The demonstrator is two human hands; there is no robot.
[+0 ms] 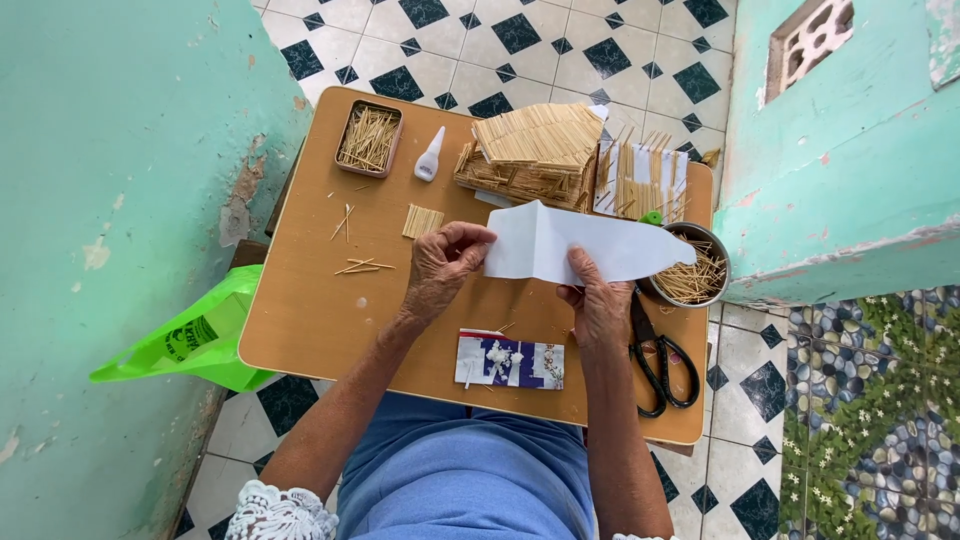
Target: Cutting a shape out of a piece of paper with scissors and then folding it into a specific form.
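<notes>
Sheet: we hold a white paper sheet [560,245] above the middle of the small wooden counter [300,320]; it is folded along a crease that peaks near its left third.
Left hand: our left hand [440,268] pinches the sheet's left edge, thumb and forefinger pressed together on the paper, the other fingers curled under.
Right hand: our right hand [600,300] grips the sheet's lower edge from below, thumb on top and fingers closed behind it.
Long axis: the sheet runs left to right, its rounded end reaching out over the metal bowl [712,262] of sticks on the right.
Relation that matters: the sheet lies between both hands, and most of it extends to the right of the right hand; the left hand is nearer the crease, the right hand nearer the free rounded end.
Behind the sheet: a little house of thin sticks [530,150] stands at the far edge, just beyond the paper.
Near the left hand: a small raft of glued sticks [422,221] and a white glue bottle [430,155], with a tin of sticks [368,138] farther off.
Near the right hand: black scissors [660,360] lie just beside it.
Front edge: a patterned card [510,360] with blobs of glue lies below the hands.
</notes>
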